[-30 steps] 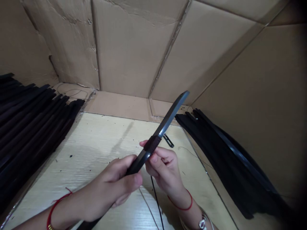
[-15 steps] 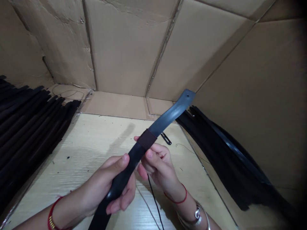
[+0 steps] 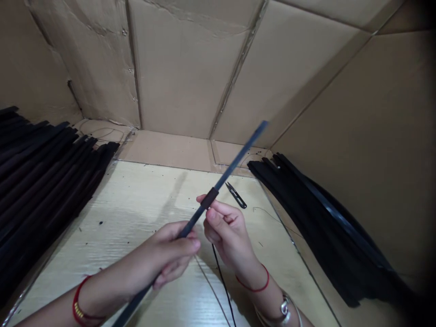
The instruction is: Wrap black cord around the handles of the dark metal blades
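A long dark strap (image 3: 235,164) slants up to the right, seen edge-on, with a dark brown band (image 3: 209,198) around it. My left hand (image 3: 173,250) is wrapped around the strap below the band. Close to the band, my right hand (image 3: 225,227) has thumb and forefinger pinched together; whatever lies between the fingertips is too small to name. A black cord (image 3: 221,277) and a thin brownish thread (image 3: 211,287) hang down below the hands. Black thread snips (image 3: 236,196) lie on the table just beyond my right hand.
Many dark strips (image 3: 51,181) are piled on the left. More black straps (image 3: 316,218) lie along the right edge. The pale table (image 3: 136,195) carries small dark scraps. Cardboard walls (image 3: 187,68) enclose the back and right side, and loose thread lies in the back left corner.
The strap has been turned from its flat face to its narrow edge, and my left hand has rolled over with it. The snips now show fully beside the strap.
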`<state>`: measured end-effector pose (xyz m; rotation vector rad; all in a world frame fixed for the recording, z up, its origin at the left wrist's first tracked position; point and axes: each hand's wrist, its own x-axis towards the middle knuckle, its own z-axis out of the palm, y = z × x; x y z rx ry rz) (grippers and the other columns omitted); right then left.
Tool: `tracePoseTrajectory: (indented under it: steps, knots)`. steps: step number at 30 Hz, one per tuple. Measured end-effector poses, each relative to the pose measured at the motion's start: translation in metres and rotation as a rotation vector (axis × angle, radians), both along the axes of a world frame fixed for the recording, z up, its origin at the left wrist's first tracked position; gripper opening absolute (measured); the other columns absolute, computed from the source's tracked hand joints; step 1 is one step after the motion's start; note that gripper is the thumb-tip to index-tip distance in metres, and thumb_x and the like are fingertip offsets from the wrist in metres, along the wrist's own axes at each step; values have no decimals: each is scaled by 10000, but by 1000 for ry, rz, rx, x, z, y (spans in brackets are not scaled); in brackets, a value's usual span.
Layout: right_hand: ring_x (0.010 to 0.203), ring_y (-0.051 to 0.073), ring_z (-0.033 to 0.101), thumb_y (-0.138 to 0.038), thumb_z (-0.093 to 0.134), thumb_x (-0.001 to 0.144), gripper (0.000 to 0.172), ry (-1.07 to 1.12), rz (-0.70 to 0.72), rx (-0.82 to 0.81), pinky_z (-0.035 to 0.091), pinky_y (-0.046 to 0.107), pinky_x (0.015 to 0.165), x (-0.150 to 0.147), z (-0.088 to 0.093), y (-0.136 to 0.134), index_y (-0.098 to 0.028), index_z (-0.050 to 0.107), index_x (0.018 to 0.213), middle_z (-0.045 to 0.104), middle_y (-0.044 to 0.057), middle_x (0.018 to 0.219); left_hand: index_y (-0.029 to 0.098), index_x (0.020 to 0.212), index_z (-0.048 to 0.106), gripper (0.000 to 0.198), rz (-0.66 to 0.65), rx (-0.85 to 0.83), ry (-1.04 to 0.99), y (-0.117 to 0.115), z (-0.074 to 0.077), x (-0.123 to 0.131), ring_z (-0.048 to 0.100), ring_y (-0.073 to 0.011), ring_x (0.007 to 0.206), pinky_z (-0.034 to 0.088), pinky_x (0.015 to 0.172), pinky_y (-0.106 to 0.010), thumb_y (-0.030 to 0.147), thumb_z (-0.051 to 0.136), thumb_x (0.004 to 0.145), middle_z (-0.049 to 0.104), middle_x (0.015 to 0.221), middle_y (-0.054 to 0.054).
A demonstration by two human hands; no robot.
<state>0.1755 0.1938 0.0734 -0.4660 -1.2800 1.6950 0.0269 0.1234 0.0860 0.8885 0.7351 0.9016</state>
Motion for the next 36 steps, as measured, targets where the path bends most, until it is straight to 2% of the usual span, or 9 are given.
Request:
tracePoseTrajectory:
  steps: [4, 8, 14, 17, 20, 24, 28, 30, 36]
  knots:
    - [416, 33, 122, -339, 673, 865, 194, -27, 3, 50, 94, 188, 384, 1, 0, -2, -152, 716, 888, 199, -90, 502, 208, 699, 400, 271, -267, -193, -400, 7, -11, -5, 187, -55, 269, 206, 250, -135, 338, 554, 880, 328, 379, 90]
    - [425, 36, 125, -303, 637, 897, 162, -8, 5, 93, 95, 190, 391, 4, 2, -5, -163, 719, 888, 189, -83, 513, 214, 760, 473, 176, -474, -295, -685, 12, -19, -6, 236, -66, 265, 302, 250, -129, 304, 585, 862, 397, 395, 72]
    - [421, 38, 152, -330, 644, 889, 200, 15, 69, 96, 115, 188, 388, 5, 2, -5, -164, 730, 961, 234, -81, 502, 216, 686, 467, 211, -521, -453, -769, 6, -9, -10, 124, -49, 257, 163, 191, -110, 293, 634, 789, 286, 360, 77]
    - [405, 37, 128, -361, 707, 829, 302, 48, 175, -6, 103, 180, 378, 4, 0, -5, -180, 705, 1070, 209, -98, 501, 219, 673, 466, 205, -650, -548, -812, 2, -10, -11, 92, -39, 224, 141, 177, -121, 336, 605, 768, 230, 348, 86]
    - [386, 27, 82, -361, 748, 787, 335, 97, 281, -85, 81, 176, 361, 5, -1, -3, -179, 698, 1064, 185, -116, 483, 205, 766, 534, 222, -694, -456, -736, 1, -13, -8, 143, -57, 198, 163, 187, -143, 425, 537, 797, 224, 359, 87]
    - [399, 32, 71, -381, 728, 805, 327, 112, 163, -76, 73, 182, 361, 10, -2, 3, -155, 683, 1038, 182, -116, 484, 188, 992, 537, 467, -437, -147, -412, 3, -5, -7, 363, -109, 295, 309, 298, -190, 622, 407, 878, 387, 434, 59]
    - [418, 36, 89, -376, 717, 821, 312, 65, -55, -12, 79, 193, 382, 12, 6, 8, -121, 672, 996, 177, -111, 507, 183, 985, 533, 290, -27, 266, 367, 2, 22, -17, 485, -104, 604, 365, 560, -197, 460, 543, 901, 532, 705, 25]
    - [421, 37, 95, -372, 706, 835, 310, 57, -102, 23, 87, 193, 388, 10, 17, 11, -113, 665, 1000, 171, -114, 506, 184, 932, 561, 239, 95, 422, 679, 0, 39, -20, 493, -134, 755, 355, 659, -215, 421, 544, 905, 555, 820, 5]
    - [428, 31, 59, -349, 766, 780, 304, 145, -91, 74, 84, 176, 371, 3, 83, 22, -124, 673, 961, 144, -119, 523, 188, 842, 549, 314, 343, 613, 799, 8, 90, -6, 415, -133, 659, 295, 588, -236, 485, 483, 921, 479, 712, 19]
